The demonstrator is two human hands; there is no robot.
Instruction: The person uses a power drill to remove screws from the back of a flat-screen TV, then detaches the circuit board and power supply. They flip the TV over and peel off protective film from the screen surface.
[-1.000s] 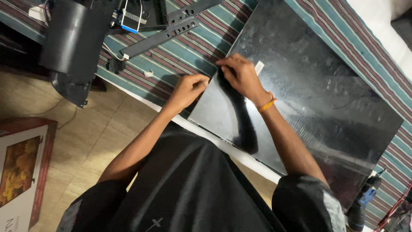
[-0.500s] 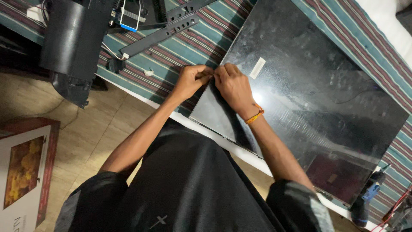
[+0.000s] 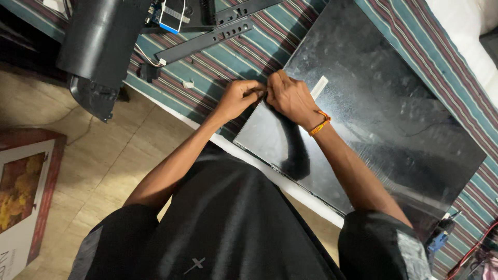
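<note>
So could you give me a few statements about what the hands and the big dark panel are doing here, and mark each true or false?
1. Both hands meet at the edge of the dark panel. True: the left hand and right hand touch there.
2. The panel lies on bare wooden floor. False: it lies on a striped cloth.
3. The right wrist wears an orange band. True.
4. The white strip is held in the left hand. False: it lies on the panel beside the right hand.
5. A perforated black metal bar lies on the cloth. True.

We look straight down from one head-worn camera, close above our arms. It faces the striped bed edge and floor.
</note>
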